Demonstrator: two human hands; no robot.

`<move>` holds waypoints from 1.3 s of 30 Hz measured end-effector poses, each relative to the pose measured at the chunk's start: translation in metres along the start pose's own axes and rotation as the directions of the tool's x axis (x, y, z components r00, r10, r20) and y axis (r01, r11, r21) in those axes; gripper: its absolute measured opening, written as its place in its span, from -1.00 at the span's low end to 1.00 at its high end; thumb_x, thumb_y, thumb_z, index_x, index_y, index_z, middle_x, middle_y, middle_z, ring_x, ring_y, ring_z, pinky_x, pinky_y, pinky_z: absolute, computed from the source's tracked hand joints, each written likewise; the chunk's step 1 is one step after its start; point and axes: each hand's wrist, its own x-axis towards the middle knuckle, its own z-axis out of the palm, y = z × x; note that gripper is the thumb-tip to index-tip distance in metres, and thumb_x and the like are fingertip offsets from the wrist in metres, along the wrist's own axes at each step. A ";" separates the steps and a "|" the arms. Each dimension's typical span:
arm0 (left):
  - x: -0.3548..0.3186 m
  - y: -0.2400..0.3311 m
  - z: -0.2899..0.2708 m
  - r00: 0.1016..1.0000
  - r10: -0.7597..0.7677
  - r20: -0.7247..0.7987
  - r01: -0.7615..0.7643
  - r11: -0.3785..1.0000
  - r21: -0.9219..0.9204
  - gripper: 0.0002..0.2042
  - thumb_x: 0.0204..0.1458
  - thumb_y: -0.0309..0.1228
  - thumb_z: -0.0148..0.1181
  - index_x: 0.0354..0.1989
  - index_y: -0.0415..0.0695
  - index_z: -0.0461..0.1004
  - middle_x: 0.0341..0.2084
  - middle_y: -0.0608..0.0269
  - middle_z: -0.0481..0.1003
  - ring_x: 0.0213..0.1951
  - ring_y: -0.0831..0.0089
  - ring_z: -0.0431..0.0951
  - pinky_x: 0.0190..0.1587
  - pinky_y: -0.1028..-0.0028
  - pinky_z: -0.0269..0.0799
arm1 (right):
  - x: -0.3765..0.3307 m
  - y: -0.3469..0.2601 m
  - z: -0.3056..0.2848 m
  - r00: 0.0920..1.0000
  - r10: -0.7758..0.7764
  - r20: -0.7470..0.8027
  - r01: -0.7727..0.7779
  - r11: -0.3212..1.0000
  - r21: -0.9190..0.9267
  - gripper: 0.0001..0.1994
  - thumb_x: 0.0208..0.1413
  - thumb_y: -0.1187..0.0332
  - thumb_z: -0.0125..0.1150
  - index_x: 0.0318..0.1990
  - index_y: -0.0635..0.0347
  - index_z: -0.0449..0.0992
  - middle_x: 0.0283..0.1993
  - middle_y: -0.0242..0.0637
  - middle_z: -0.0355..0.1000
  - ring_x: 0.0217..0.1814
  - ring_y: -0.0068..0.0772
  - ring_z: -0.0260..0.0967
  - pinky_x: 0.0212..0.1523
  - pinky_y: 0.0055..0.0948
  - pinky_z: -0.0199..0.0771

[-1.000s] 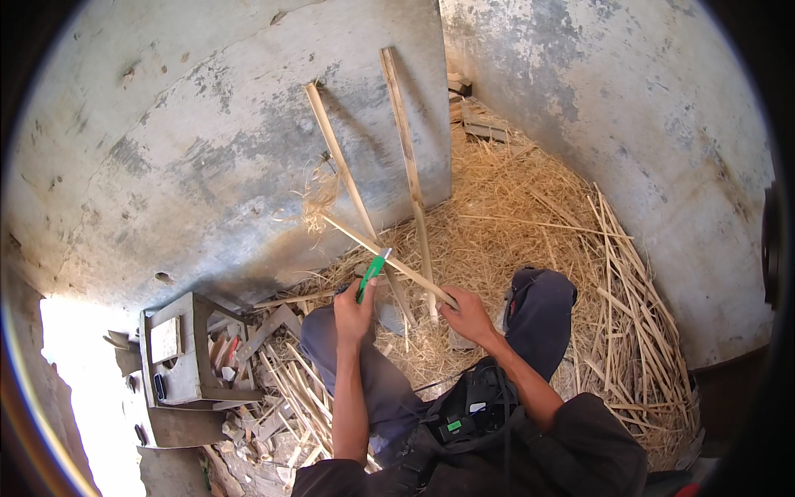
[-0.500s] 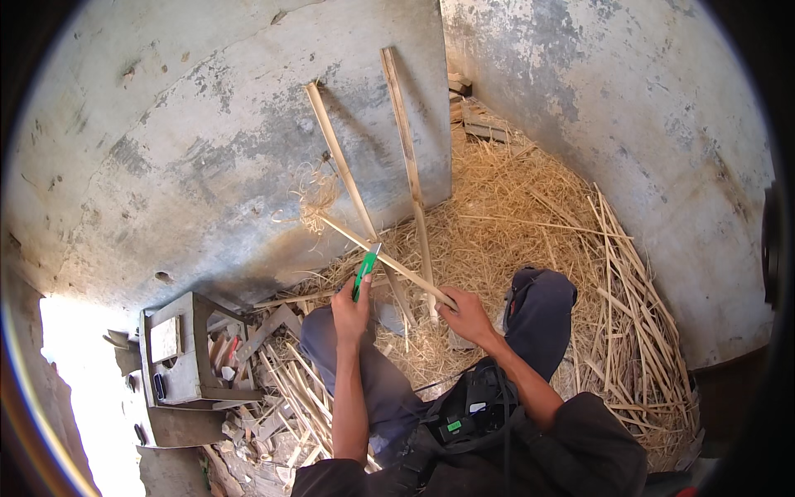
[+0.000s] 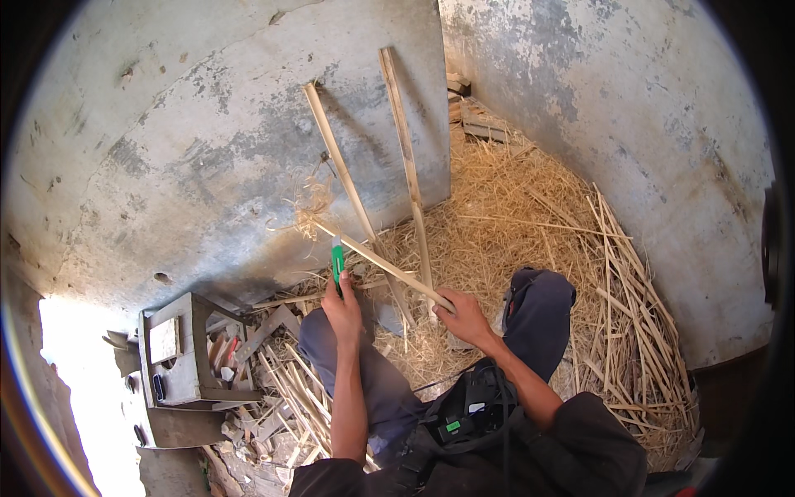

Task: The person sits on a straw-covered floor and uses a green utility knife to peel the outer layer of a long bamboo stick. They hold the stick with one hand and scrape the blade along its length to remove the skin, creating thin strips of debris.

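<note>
My left hand [image 3: 341,305] is closed around a green utility knife [image 3: 337,258], its blade pointing up beside a thin wooden stick [image 3: 383,263]. Closed on the stick's near end, my right hand [image 3: 465,316] holds it slanting up to the left. A tuft of curled shavings [image 3: 308,212] hangs at the far end of the stick. Whether the blade touches the wood I cannot tell.
Two longer wooden strips, one on the left [image 3: 335,149] and one on the right [image 3: 405,141], lean against the wall. Shavings [image 3: 513,199] cover the floor. Several split sticks [image 3: 642,323] lie at right. A wooden box-like stand [image 3: 195,356] with clutter is at left.
My left hand and the knife have moved left along the stick toward its shaving-covered end. The stick's far end has shifted slightly left and down; my right hand stays nearly in place.
</note>
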 end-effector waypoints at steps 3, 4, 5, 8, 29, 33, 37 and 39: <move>0.007 -0.010 0.000 1.000 -0.004 -0.019 0.002 0.994 -0.112 -0.62 0.60 -0.18 0.10 -0.15 -0.29 0.55 -0.53 0.28 0.45 -0.52 0.49 0.36 -0.41 0.34 0.33 | -0.001 0.001 0.001 1.000 0.014 -0.004 -0.014 1.000 0.017 -0.70 0.30 0.41 0.43 0.14 0.29 0.66 -0.24 0.01 0.63 -0.28 -0.04 0.61 -0.19 -0.13 0.55; 0.004 -0.012 -0.001 0.998 -0.055 0.025 0.058 0.983 -0.171 -0.63 0.61 -0.18 0.09 -0.15 -0.27 0.54 -0.52 0.30 0.45 -0.50 0.50 0.37 -0.40 0.37 0.33 | -0.002 0.003 0.001 1.000 0.018 -0.006 -0.017 1.000 0.020 -0.70 0.31 0.41 0.42 0.14 0.29 0.66 -0.24 0.01 0.63 -0.29 -0.08 0.61 -0.20 -0.14 0.54; 0.002 -0.008 -0.002 0.992 -0.100 0.073 0.114 0.967 -0.228 -0.65 0.61 -0.19 0.08 -0.15 -0.24 0.53 -0.50 0.33 0.45 -0.49 0.51 0.38 -0.38 0.40 0.34 | -0.002 0.003 0.001 0.999 0.031 -0.007 -0.031 0.999 0.028 -0.70 0.32 0.40 0.42 0.15 0.30 0.66 -0.25 -0.01 0.63 -0.29 -0.13 0.60 -0.21 -0.15 0.54; -0.006 0.000 -0.009 0.956 -0.095 0.279 0.182 0.934 -0.308 -0.64 0.61 -0.13 0.08 -0.13 -0.19 0.50 -0.39 0.35 0.49 -0.36 0.52 0.46 -0.24 0.42 0.42 | -0.003 -0.004 -0.004 0.995 0.102 0.015 -0.102 0.992 0.076 -0.67 0.36 0.37 0.40 0.19 0.32 0.66 -0.22 -0.01 0.64 -0.24 -0.18 0.61 -0.16 -0.17 0.55; -0.071 0.096 0.015 0.905 0.182 0.384 -0.019 0.919 -0.393 -0.76 0.49 -0.44 0.16 0.18 -0.29 0.55 0.06 0.01 0.46 0.07 0.11 0.54 0.20 0.22 0.44 | -0.001 -0.056 -0.031 0.976 -0.170 0.132 0.129 0.952 0.278 -0.62 0.39 0.24 0.41 0.22 0.19 0.48 0.06 -0.21 0.52 0.14 -0.31 0.54 0.22 -0.19 0.51; -0.049 0.117 0.014 0.873 0.374 0.313 -0.315 0.923 -0.222 -0.81 0.41 -0.50 0.22 0.10 -0.29 0.55 0.04 -0.09 0.41 0.04 -0.05 0.51 0.16 0.15 0.45 | 0.017 -0.078 -0.058 0.962 -0.272 -0.024 0.266 0.913 0.308 -0.57 0.35 0.19 0.41 0.25 0.21 0.58 0.06 -0.22 0.51 0.14 -0.31 0.52 0.23 -0.27 0.47; -0.038 0.138 0.016 0.849 0.391 0.354 -0.339 0.919 -0.203 -0.81 0.35 -0.54 0.28 0.09 -0.27 0.55 0.03 -0.10 0.40 0.02 -0.07 0.49 0.13 0.10 0.45 | 0.028 -0.112 -0.078 0.943 -0.320 -0.096 0.333 0.878 0.343 -0.57 0.34 0.23 0.45 0.26 0.22 0.61 0.02 -0.25 0.54 0.10 -0.38 0.51 0.17 -0.33 0.47; -0.036 0.146 0.018 0.838 0.415 0.355 -0.356 0.908 -0.221 -0.79 0.33 -0.55 0.30 0.10 -0.26 0.55 0.03 -0.09 0.40 0.02 -0.06 0.49 0.12 0.10 0.45 | 0.030 -0.125 -0.077 0.955 -0.266 -0.130 0.296 0.872 0.390 -0.60 0.35 0.29 0.46 0.25 0.23 0.61 -0.02 -0.29 0.54 0.07 -0.41 0.51 0.14 -0.35 0.48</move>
